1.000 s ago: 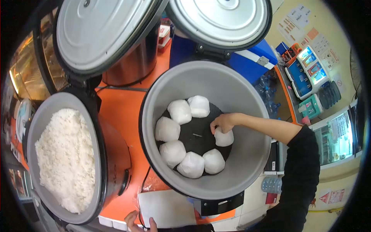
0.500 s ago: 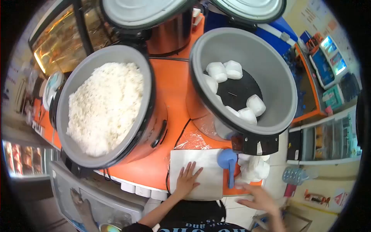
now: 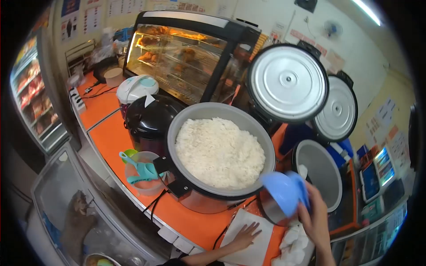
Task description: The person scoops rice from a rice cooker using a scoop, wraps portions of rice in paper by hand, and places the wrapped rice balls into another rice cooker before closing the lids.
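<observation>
My right hand (image 3: 314, 217) grips a blue plastic scoop (image 3: 280, 190), slightly blurred, at the lower right of a rice cooker (image 3: 188, 195). White cooked rice (image 3: 219, 153) fills that cooker nearly to its rim. Fingers spread, my left hand (image 3: 245, 237) lies flat on a sheet of pale paper (image 3: 262, 226) on the orange counter. Beside the paper, under my right wrist, sit several white wrapped bundles (image 3: 293, 241) in a heap. A second cooker (image 3: 326, 170), lid raised, stands farther right with a white bundle visible inside.
A clear tub with turquoise scoops (image 3: 144, 170) stands left of the rice. Behind it are a closed black cooker (image 3: 153, 117) and a smaller white one (image 3: 135, 91). A lit food display case (image 3: 177, 57) rises at the back. A glass-topped freezer (image 3: 128, 235) borders the counter's near left.
My right hand has picked the blue scoop up off the paper and raised it near the rice cooker. My left hand stays on the paper. The view has swung up and left.
</observation>
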Tool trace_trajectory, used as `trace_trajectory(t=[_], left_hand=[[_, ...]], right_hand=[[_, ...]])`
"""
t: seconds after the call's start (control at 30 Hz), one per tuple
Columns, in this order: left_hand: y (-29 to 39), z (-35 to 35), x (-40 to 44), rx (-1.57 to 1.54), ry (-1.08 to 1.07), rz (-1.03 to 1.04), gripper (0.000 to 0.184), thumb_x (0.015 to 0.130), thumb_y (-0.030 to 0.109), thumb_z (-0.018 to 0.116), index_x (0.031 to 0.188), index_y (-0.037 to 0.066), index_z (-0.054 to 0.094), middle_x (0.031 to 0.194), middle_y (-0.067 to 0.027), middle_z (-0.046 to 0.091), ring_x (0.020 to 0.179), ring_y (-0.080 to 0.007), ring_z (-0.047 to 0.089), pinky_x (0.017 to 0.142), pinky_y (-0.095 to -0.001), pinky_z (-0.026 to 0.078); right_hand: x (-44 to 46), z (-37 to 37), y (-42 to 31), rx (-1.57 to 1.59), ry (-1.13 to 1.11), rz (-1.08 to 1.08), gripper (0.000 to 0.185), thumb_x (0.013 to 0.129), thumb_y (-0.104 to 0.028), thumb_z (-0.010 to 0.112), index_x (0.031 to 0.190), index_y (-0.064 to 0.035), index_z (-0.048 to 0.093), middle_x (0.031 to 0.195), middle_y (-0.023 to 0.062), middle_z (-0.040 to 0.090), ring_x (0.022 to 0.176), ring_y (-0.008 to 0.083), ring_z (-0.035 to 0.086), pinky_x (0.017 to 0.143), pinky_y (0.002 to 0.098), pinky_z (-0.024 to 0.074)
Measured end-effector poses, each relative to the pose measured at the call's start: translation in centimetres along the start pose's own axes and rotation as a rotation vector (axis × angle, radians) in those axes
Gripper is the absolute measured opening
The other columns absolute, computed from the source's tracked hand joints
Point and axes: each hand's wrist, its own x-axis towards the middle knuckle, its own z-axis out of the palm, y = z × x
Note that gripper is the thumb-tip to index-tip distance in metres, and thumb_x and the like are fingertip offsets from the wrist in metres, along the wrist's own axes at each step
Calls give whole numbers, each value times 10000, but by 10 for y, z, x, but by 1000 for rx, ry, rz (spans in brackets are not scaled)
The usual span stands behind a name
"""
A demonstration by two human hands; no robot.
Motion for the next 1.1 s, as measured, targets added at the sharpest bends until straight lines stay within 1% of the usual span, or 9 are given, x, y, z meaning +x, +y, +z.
trace_trajectory(t=[0.1,0.13,0.23,0.27,0.37,0.47,0.73,0.93,1.1], left_hand=[[23,-97,-35,-169,737,169,459,740,174,657,1183,141,544,1323,-118,405,1234,-268,359,944,-476,337],[13,-122,-48,-145,944,217,380,737,148,649,1114,134,604,1275,-105,466,1187,-262,419,914,-466,357],[-30,-226,-94,37,1583,-160,99,715,101,595,799,154,599,985,-18,556,919,-184,519,763,-359,389],[-48,-250,-101,99,1675,-306,79,707,86,577,694,161,598,889,12,586,830,-158,552,713,-323,400],[-94,-278,-112,155,1500,-192,113,688,82,568,622,173,552,732,26,552,712,-141,549,651,-278,396],[-108,-261,-101,128,1569,8,131,751,126,522,630,163,488,714,8,523,683,-188,523,670,-333,384],[-112,-252,-100,173,1596,5,171,794,155,489,623,162,485,687,19,513,678,-165,534,674,-341,393],[-113,-260,-99,193,1641,-5,163,715,33,506,657,184,527,669,31,525,652,-132,548,693,-296,412],[-114,-255,-99,214,1615,6,149,789,167,477,656,121,526,705,-25,527,653,-198,510,668,-349,396]], right_hand=[[124,74,2,-630,-328,-172,377,848,-212,529,1223,-174,504,808,135,624,740,306,628,632,410,480],[165,112,31,-780,-255,-239,392,842,-188,513,1232,-156,494,766,132,618,694,287,625,586,406,468],[250,195,76,-1201,76,-341,430,834,-144,481,1259,-80,461,731,107,626,661,233,633,561,401,470],[256,207,82,-1201,5,-356,431,834,-144,482,1260,-84,461,727,100,626,661,228,633,559,397,472],[266,206,76,-1073,-278,-308,451,825,-210,509,1256,-83,465,725,113,630,676,240,639,564,391,484],[276,199,71,-1069,-538,-286,485,804,-284,523,1245,-88,472,724,131,635,690,273,641,588,405,491],[253,178,47,-940,-853,-493,392,783,-324,474,1127,-168,577,662,153,627,618,339,617,590,425,504],[131,111,-48,-965,-506,-465,363,879,-397,471,1159,-176,537,577,92,596,470,225,596,422,402,456],[140,153,-51,-535,-614,-80,357,919,-387,409,1077,-119,585,682,178,624,638,389,610,588,464,487]])
